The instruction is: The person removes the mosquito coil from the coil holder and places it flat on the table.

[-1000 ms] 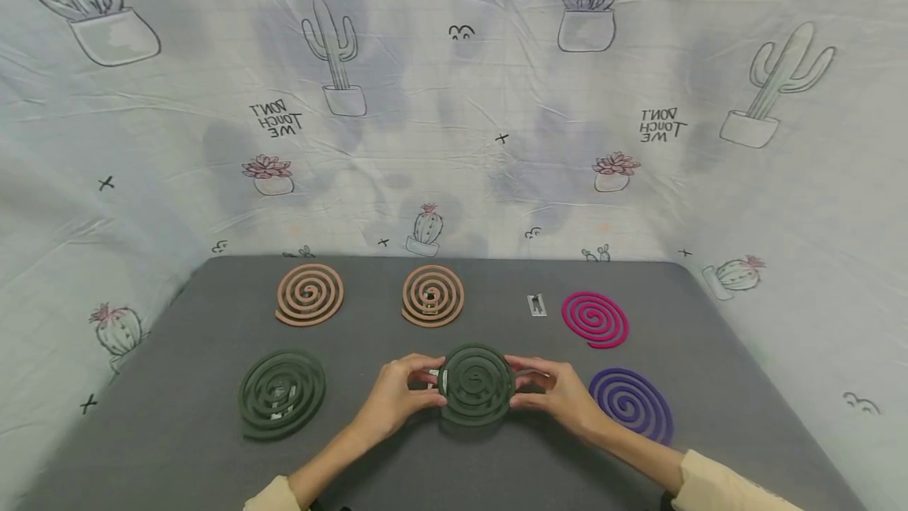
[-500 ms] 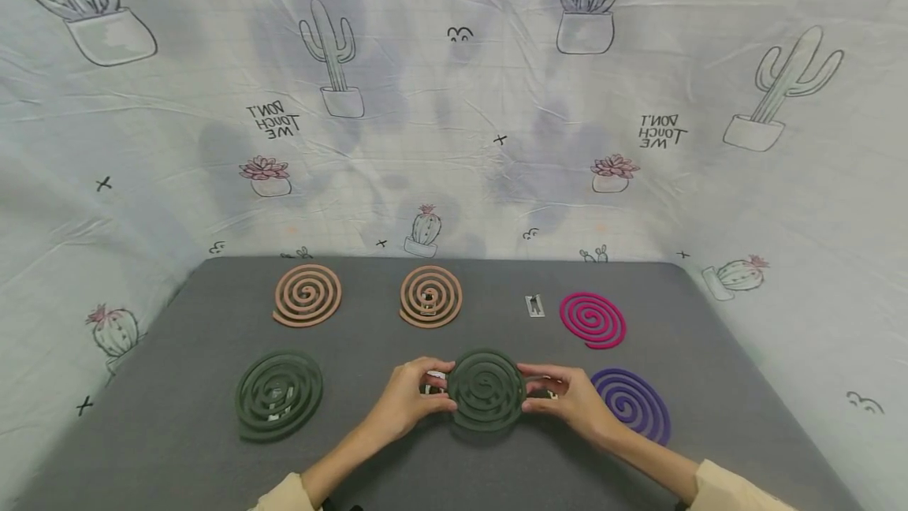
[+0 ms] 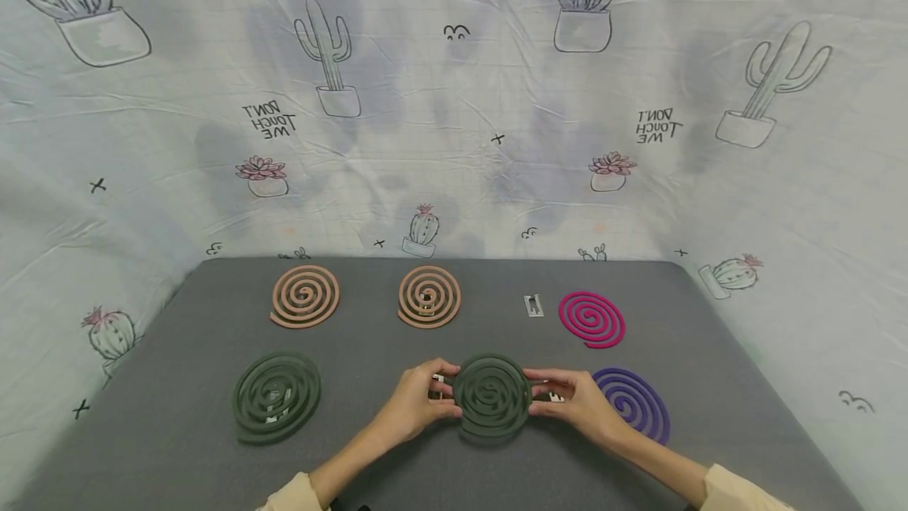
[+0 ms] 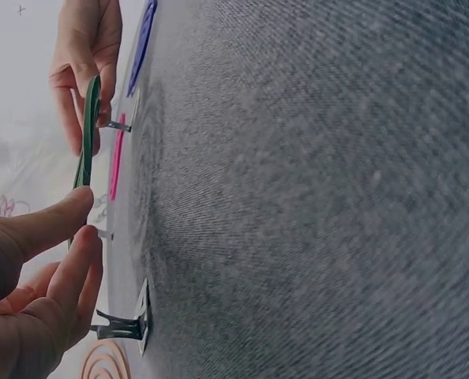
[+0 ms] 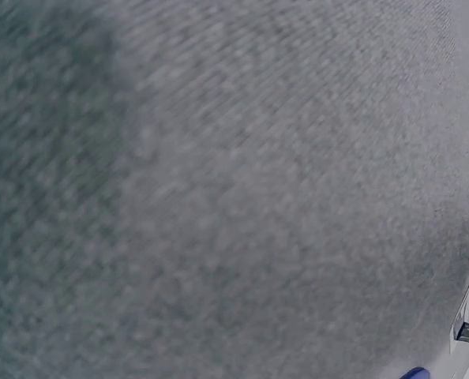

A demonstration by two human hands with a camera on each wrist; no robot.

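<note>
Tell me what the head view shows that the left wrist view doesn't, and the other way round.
Only the head view: the unheld green coil and the beige sleeves. Only the left wrist view: the held green coil edge-on, and a metal stand with its raised clip in side profile. Both, among other things: the left hand and right hand gripping that coil, the pink coil, the purple coil and the gray tabletop.
</note>
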